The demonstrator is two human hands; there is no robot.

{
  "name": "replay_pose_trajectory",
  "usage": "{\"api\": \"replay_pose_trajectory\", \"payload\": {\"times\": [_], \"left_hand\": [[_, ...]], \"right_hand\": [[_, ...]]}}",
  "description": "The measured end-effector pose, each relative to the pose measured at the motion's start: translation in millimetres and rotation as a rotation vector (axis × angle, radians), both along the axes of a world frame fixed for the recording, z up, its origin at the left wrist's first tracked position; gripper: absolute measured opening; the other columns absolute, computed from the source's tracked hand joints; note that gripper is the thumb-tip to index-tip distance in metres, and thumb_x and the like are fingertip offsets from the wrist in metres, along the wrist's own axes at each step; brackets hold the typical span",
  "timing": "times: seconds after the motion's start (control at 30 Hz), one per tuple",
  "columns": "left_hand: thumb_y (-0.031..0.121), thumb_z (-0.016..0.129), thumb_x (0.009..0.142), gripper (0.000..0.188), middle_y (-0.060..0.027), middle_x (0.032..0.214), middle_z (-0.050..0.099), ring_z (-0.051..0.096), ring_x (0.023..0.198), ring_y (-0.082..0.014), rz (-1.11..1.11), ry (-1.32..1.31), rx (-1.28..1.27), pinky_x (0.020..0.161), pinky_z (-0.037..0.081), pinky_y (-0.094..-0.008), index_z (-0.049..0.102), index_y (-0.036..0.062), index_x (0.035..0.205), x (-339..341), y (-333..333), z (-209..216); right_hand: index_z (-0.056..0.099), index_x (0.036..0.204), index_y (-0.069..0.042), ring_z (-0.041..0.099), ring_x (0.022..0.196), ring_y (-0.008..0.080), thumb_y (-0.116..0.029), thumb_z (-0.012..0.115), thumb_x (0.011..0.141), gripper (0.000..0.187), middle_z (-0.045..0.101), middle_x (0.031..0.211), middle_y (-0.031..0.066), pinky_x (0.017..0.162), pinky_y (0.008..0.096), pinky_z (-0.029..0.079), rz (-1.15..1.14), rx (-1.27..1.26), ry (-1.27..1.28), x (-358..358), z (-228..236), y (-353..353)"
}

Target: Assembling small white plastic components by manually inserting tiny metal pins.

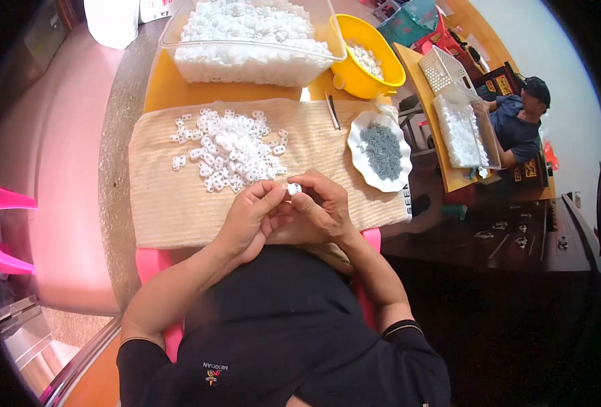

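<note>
My right hand (pixel 324 207) pinches a small white plastic piece (pixel 294 189) between thumb and forefinger, just above the near part of a beige towel (pixel 171 220). My left hand (pixel 253 220) is closed beside it, thumb and forefinger pressed together close to the piece; anything between those fingertips is too small to make out. Beyond my hands lies a loose heap of white plastic pieces (pixel 232 149), many with two round holes. To the right, a white scalloped dish (pixel 356 161) holds a pile of small grey parts (pixel 384 152).
Two thin sticks (pixel 332 112), one dark and one pale, lie near the towel's far edge. Behind stand a clear bin (pixel 246 64) full of white pieces and a yellow basin (pixel 346 30). At right, a person (pixel 521 122) works at another table over a tray. A pink stool (pixel 2 227) stands left.
</note>
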State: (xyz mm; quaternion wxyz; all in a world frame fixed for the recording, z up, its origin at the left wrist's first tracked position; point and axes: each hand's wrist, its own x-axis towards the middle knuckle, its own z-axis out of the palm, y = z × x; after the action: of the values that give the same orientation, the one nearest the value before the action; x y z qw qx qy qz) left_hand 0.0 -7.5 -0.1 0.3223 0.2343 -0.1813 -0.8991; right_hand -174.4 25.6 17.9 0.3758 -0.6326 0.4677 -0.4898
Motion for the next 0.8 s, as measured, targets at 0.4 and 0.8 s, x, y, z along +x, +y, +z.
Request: {"api": "replay_pose_trajectory", "payload": {"times": [0.4, 0.8], "left_hand": [[0.016, 0.061, 0.092, 0.008, -0.0076, 0.103, 0.065, 0.06, 0.078, -0.0084, -0.048, -0.048, -0.047, 0.073, 0.055, -0.0269, 0.057, 0.0097, 0.094, 2.7, 3.2, 6.1], [0.015, 0.065, 0.09, 0.012, -0.0022, 0.096, 0.064, 0.059, 0.08, -0.0061, -0.114, -0.09, -0.063, 0.073, 0.054, -0.0239, 0.059, 0.007, 0.097, 3.0, 3.3, 9.9]], "right_hand": [[0.062, 0.106, 0.004, 0.055, 0.06, 0.0066, -0.007, 0.061, 0.091, 0.018, 0.061, 0.077, 0.0029, 0.055, 0.0204, 0.046, -0.524, -0.459, 0.346, -82.0, 75.0, -49.4], [0.068, 0.097, -0.001, 0.062, 0.071, 0.0162, -0.006, 0.066, 0.085, 0.014, 0.066, 0.083, 0.0092, 0.065, 0.0259, 0.049, -0.25, -0.176, 0.481, -88.4, 37.7, -102.7]]}}
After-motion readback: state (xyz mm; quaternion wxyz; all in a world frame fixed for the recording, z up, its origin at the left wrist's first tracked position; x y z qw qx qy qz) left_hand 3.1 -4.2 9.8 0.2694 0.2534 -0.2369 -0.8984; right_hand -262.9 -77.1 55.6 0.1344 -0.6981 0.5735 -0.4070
